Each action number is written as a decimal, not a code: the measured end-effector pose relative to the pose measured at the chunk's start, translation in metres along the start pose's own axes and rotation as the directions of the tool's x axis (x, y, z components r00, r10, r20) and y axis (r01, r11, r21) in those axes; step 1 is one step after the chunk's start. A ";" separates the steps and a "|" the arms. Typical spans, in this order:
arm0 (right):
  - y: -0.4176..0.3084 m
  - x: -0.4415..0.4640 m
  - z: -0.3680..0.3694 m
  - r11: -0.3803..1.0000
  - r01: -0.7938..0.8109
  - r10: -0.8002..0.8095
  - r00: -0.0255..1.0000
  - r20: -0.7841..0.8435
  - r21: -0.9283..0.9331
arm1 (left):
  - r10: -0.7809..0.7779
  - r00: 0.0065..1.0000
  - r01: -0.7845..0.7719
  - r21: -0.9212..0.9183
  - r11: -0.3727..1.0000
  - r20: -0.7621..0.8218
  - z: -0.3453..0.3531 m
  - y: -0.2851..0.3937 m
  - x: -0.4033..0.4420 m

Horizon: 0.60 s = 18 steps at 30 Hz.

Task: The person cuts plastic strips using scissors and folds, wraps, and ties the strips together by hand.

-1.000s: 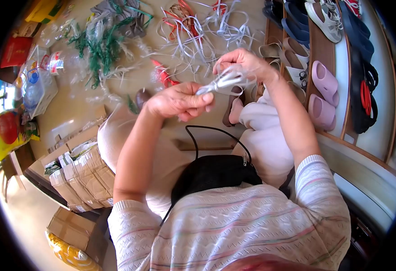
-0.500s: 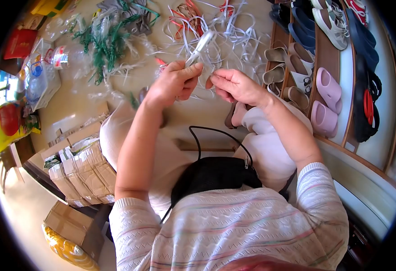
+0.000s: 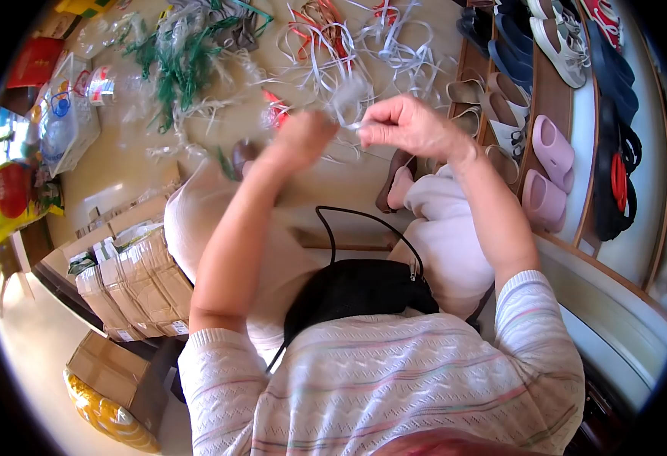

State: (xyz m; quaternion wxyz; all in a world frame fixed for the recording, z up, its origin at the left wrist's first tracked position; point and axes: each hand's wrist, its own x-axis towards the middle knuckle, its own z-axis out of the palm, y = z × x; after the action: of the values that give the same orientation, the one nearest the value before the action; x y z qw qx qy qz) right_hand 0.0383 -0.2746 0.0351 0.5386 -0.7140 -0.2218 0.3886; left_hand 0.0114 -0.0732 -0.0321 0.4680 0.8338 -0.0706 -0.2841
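My left hand [image 3: 307,138] is smeared by motion but closed, and a long white tool [image 3: 349,97] sticks up out of it. The tool is too blurred to tell its exact kind. Close beside it, my right hand [image 3: 413,131] pinches the end of a thin white strip [image 3: 355,126] between thumb and fingertips. The strip spans the small gap between both hands. Past my hands, a tangle of white and red plastic straps [image 3: 406,53] lies on the floor, with a red-and-white piece [image 3: 275,110] nearer to my left hand.
Green netting [image 3: 174,64] is heaped at the upper left, near a clear plastic bottle [image 3: 113,85]. Taped cardboard [image 3: 132,292] stands left of my legs. On the right is a shoe rack [image 3: 527,125] with pink slippers [image 3: 544,199]. A black bag [image 3: 360,296] rests on my lap.
My left hand has come slightly down and the white tool has swung lower, now blurred. My right hand has shifted a little right and up, and the pinched strip now shows.
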 end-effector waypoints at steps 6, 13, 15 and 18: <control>0.020 0.001 0.004 0.860 -0.384 0.291 0.910 0.294 0.336 | 0.135 0.954 0.179 -0.867 0.465 0.269 -0.049 0.027 -0.024; 0.033 0.014 -0.032 0.976 -0.189 0.180 0.980 -0.089 -0.106 | 0.185 0.853 -0.187 -0.045 0.981 0.488 0.027 -0.020 -0.005; 0.019 0.012 -0.012 0.997 -0.007 -0.002 0.993 -0.117 -0.073 | 0.321 0.908 -0.401 0.342 0.850 0.267 0.032 -0.036 0.010; 0.008 0.003 0.014 0.991 -0.033 0.035 0.999 -0.010 0.130 | 0.223 0.974 -0.223 -0.007 0.975 -0.040 -0.005 -0.015 0.011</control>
State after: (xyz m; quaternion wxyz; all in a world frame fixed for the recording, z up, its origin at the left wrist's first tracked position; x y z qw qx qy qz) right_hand 0.0283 -0.2666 0.0251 0.5787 -0.6834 -0.1805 0.4067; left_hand 0.0208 -0.0660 -0.0469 0.5029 0.8233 -0.1531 -0.2140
